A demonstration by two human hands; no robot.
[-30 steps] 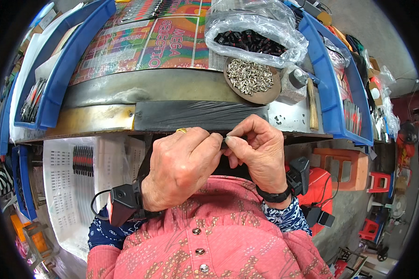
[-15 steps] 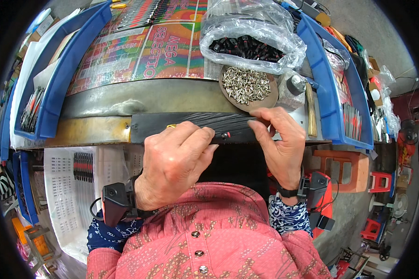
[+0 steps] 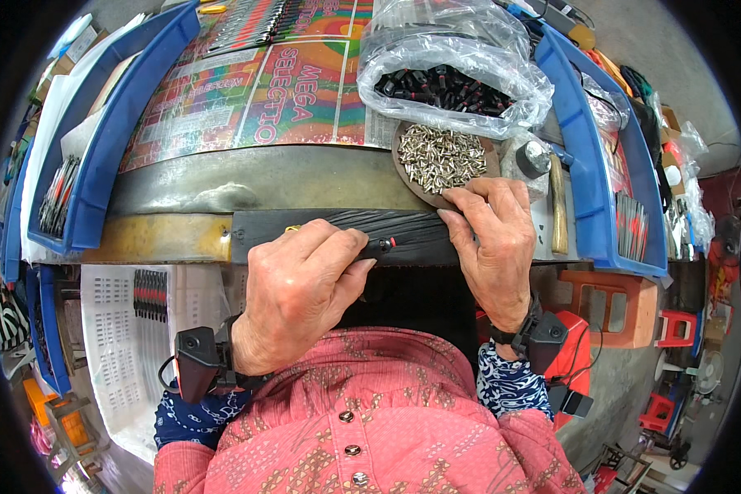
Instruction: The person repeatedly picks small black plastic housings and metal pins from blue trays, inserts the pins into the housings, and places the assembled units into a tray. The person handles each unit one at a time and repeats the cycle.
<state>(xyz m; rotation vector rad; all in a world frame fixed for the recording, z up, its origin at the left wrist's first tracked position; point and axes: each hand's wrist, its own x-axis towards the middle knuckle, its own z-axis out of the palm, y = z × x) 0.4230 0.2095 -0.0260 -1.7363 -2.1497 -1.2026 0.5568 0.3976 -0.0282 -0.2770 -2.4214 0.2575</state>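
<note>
My left hand (image 3: 299,276) is closed, thumb and forefinger pinching a short black piece with a red tip (image 3: 381,246). It sits above the dark, grooved work strip (image 3: 337,218) along the bench's front edge. My right hand (image 3: 494,235) is bent in a pinch at the near rim of a round brown plate (image 3: 420,191). Whatever lies between its fingertips is too small to make out. Small silver metal pieces (image 3: 440,156) are heaped on that plate. Behind it, an open clear plastic bag (image 3: 519,107) holds many black pieces with red bands (image 3: 440,89).
Blue bins with slim black-and-red items stand left (image 3: 111,140) and right (image 3: 589,156). Right of the plate are a black-capped container (image 3: 533,158) and a wooden handle (image 3: 558,206). A white crate (image 3: 123,354) is below left. An orange stool (image 3: 634,309) stands lower right.
The black piece in my left hand has tilted up and shows more of its length. My right hand has shifted slightly, its fingertips now at the plate's rim.
</note>
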